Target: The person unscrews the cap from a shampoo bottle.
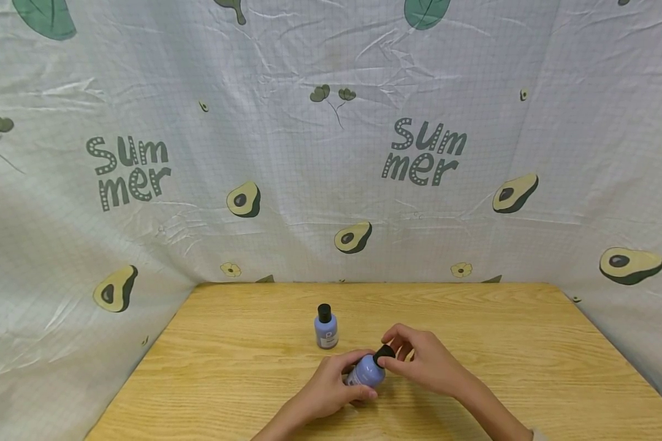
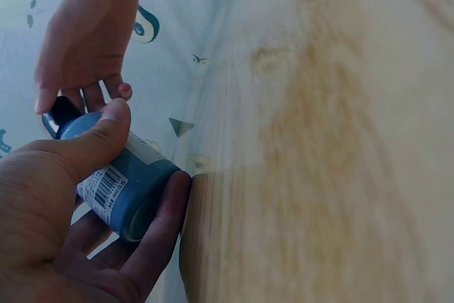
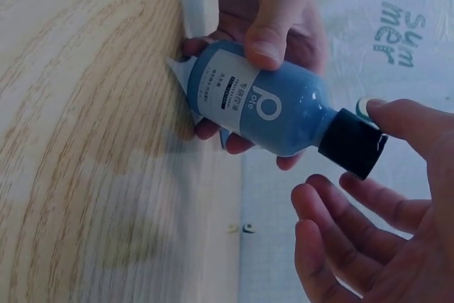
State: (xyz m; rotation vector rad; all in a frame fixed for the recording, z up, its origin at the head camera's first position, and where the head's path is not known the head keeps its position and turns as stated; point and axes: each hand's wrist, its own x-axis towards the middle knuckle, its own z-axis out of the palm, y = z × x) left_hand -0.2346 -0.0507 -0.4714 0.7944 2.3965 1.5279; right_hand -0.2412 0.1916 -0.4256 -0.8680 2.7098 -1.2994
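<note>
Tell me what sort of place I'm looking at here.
Probably a makeshift recording booth, not a lived-in room: a light wooden table walled by a wrinkled avocado-print "Summer" cloth backdrop, with only two small blue black-capped bottles, one standing, one held.

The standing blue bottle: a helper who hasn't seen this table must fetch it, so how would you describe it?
On the light wooden table, look behind the two hands. The small blue plastic bottle with a black cap stands upright, untouched. Its twin, the held blue bottle, is tilted in the left hand.

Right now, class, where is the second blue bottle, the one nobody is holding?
In the head view, the standing blue bottle sits upright on the wooden table, left of centre, just beyond the left hand.
</note>
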